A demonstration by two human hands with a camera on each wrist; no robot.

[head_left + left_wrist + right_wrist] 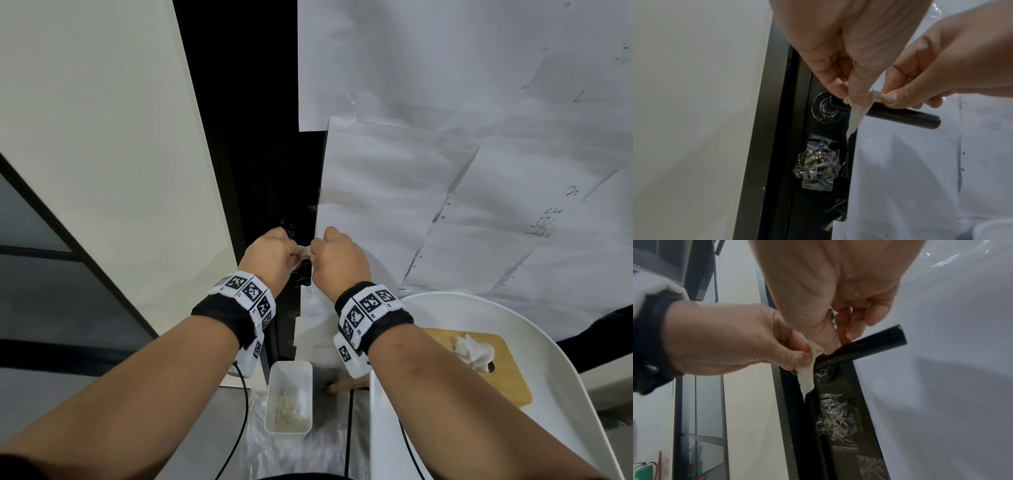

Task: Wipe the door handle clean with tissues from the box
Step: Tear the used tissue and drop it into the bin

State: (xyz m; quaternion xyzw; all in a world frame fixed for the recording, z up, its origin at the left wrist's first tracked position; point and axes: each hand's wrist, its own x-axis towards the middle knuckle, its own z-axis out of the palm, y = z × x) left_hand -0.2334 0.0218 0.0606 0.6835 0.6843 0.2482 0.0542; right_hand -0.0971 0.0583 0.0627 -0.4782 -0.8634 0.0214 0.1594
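Observation:
A black lever door handle point(902, 116) sticks out from a round metal rosette point(825, 108) on the dark door edge. A twisted white tissue point(856, 113) is draped over the handle near the rosette, its tail hanging down. My left hand point(849, 95) pinches one end of the tissue and my right hand point(840, 344) pinches the other end against the handle point(869, 345). In the head view both hands, left point(274, 253) and right point(337, 260), meet at the handle with the tissue point(305, 253) between them. The tissue box point(479, 363), wooden-topped with a tissue sticking out, lies at lower right.
The box sits on a white chair seat point(513, 318). A white bin point(289, 370) holding used tissues stands on the floor below the handle. Crumpled clear tape point(816, 160) covers the lock area under the rosette. White paper sheets point(445, 171) cover the door.

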